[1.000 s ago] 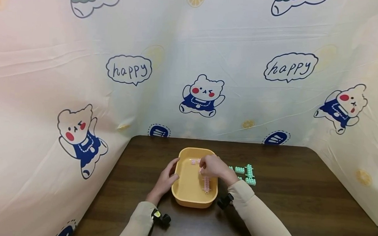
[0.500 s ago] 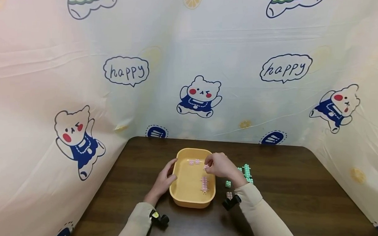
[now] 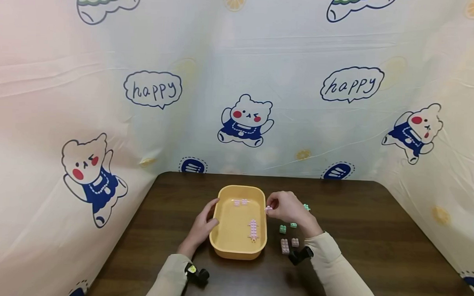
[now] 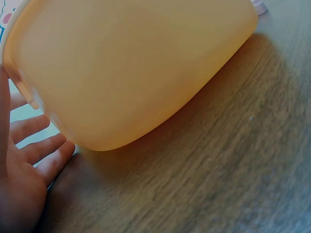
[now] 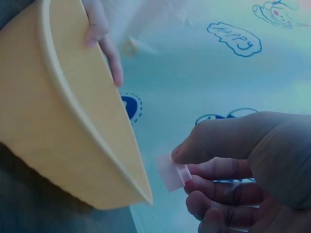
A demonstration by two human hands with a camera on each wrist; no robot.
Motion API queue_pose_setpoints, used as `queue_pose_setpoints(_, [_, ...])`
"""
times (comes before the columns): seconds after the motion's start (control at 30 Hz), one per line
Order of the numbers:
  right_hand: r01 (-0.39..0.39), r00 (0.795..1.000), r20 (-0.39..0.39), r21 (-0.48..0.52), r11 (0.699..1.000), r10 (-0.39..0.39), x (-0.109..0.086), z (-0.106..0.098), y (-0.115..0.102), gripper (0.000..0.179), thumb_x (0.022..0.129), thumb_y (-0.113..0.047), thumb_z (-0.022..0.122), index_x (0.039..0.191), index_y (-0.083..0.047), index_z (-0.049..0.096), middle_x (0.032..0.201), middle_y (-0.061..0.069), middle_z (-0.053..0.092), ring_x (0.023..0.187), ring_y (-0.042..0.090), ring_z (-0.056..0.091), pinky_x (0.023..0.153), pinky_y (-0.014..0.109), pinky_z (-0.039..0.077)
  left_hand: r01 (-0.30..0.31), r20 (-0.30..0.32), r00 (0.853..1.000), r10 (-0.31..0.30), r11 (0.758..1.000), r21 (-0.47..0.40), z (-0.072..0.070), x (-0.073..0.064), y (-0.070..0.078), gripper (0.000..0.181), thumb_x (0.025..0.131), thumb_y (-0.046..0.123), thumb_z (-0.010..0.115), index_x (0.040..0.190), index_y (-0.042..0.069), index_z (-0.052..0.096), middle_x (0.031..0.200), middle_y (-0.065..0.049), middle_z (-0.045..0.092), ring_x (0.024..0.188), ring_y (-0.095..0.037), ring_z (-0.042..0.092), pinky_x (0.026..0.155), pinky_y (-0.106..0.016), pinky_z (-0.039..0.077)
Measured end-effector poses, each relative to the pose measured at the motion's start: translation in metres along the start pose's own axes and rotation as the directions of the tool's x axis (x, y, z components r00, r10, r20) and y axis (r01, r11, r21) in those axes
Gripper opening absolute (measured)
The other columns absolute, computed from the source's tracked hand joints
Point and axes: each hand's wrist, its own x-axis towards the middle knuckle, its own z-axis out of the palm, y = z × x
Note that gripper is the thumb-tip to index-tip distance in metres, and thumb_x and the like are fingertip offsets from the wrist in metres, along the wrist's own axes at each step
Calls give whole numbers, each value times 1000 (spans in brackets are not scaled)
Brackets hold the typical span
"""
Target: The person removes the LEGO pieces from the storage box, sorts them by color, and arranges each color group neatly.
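Note:
My left hand (image 3: 201, 225) holds the left rim of a yellow plastic bin (image 3: 237, 254). In the right wrist view its thumb laps over the bin's inner wall; in the left wrist view several fingers (image 4: 53, 162) lie along the outer side. Just outside the bin's right wall, my right hand (image 3: 289, 208) pinches a small pink building brick (image 5: 170, 174) between thumb and fingers. Inside the bin lie a long pink assembled brick piece (image 3: 253, 230) at the right and two small pink bricks (image 3: 244, 202) near the back.
On the dark wooden table (image 3: 172, 193), pink bricks (image 3: 285, 246) and small green bricks (image 3: 283, 229) lie right of the bin. Another green piece (image 3: 307, 207) shows behind the right hand, which partly hides it. A patterned cloth (image 3: 292, 124) hangs behind and beside the table.
My right hand has moved right, from over the bin to outside its right wall, with the pink brick. The left hand stays on the rim. Pink bricks on the table have come into sight.

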Motion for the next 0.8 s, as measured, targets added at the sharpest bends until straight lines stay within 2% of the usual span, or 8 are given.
queue_pose_setpoints(0.13, [1, 1000, -15, 3, 1000, -1, -8, -5, 8, 11, 78, -19, 77, 83, -13, 69, 71, -7, 61, 64, 8, 54, 60, 27, 46, -1, 25, 1000, 2, 1000, -15, -2, 0, 4, 69, 84, -7, 51, 150, 7, 35, 150, -22, 40, 132, -38, 46, 92, -26, 46])
queue_pose_setpoints(0.37, [-22, 999, -31, 2, 1000, 22, -20, -10, 20, 11, 78, -20, 76, 83, -13, 69, 71, -7, 61, 64, 8, 53, 61, 27, 46, 12, 85, 996, -13, 1000, 8, -6, -8, 35, 67, 86, -7, 50, 150, 3, 33, 150, -27, 38, 132, -43, 44, 92, -22, 44])
queue_pose_setpoints(0.53, [-65, 997, -40, 19, 998, 66, -29, -12, 29, 12, 76, -18, 77, 83, -12, 69, 72, -5, 61, 65, 10, 54, 59, 26, 46, 0, 73, 997, -1, 1000, 7, -6, -8, 34, 66, 86, -7, 51, 149, 5, 35, 149, -27, 39, 131, -43, 45, 92, -24, 45])
queue_pose_setpoints(0.8, [-101, 993, -55, 28, 994, 103, -40, -16, 41, 13, 76, -17, 77, 83, -12, 68, 73, -3, 60, 65, 10, 53, 55, 25, 46, -3, 55, 998, 1, 999, 34, -4, -8, 38, 66, 85, -7, 51, 149, 1, 34, 149, -26, 40, 132, -42, 45, 95, -30, 45])
